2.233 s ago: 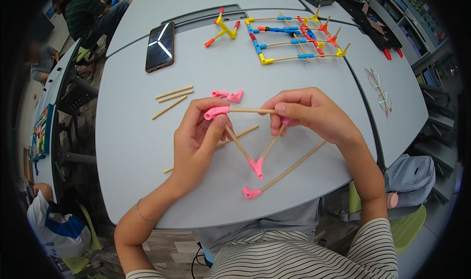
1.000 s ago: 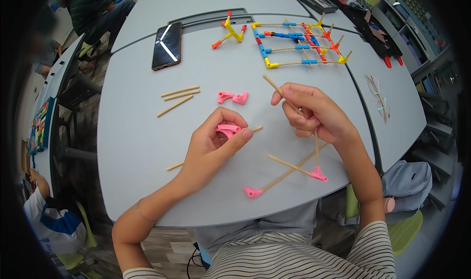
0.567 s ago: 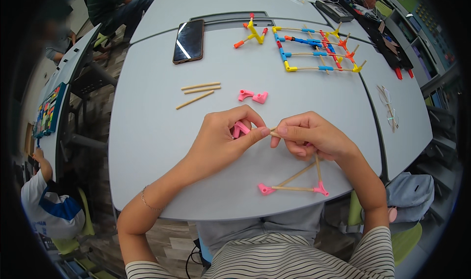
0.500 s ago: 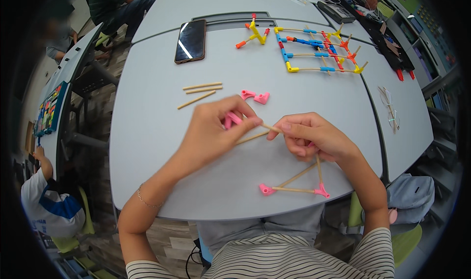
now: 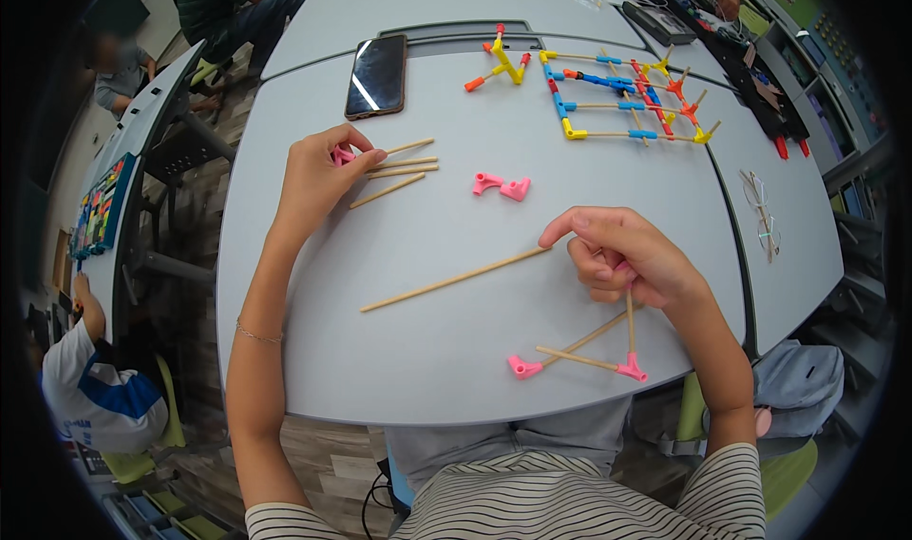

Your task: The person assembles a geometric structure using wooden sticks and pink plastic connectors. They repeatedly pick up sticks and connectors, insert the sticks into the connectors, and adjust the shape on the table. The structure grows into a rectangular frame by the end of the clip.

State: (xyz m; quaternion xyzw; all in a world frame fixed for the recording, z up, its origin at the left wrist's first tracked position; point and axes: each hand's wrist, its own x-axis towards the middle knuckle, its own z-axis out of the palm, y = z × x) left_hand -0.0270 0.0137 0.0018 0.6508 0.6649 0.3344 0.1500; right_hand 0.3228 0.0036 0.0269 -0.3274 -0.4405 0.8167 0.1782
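- Currently, the hands are well apart. At 10 o'clock from the table's (image 5: 456, 369) middle, the left hand (image 5: 328, 179) has fingers bent round a pink joint (image 5: 343, 154) and seems to pinch a short stick (image 5: 413, 146); I cannot tell whether these two are fitted together.
- At 3 o'clock, the right hand (image 5: 622, 255) curls round the top of a pink V (image 5: 633, 367). Its index fingertip reaches the end of the long stick (image 5: 446, 282); whether it presses there is unclear.
- The V points to 5 o'clock, one leg crossing the jointed stick (image 5: 522, 367). A sideways pull could snag that, dragging it toward the near edge, or twist a leg loose.
- Three loose sticks (image 5: 407, 171) lie just beside the left fingertips; a low sweep could scatter them. A push could roll the long stick.
- Edges: the table ends at 6 o'clock, near the V. The phone (image 5: 376, 76) at 11 and coloured frame (image 5: 630, 106) at 1 to 2 bound the far side.
- Most room lies at 7 o'clock, below the long stick; loose joints (image 5: 502, 187) sit toward 12.
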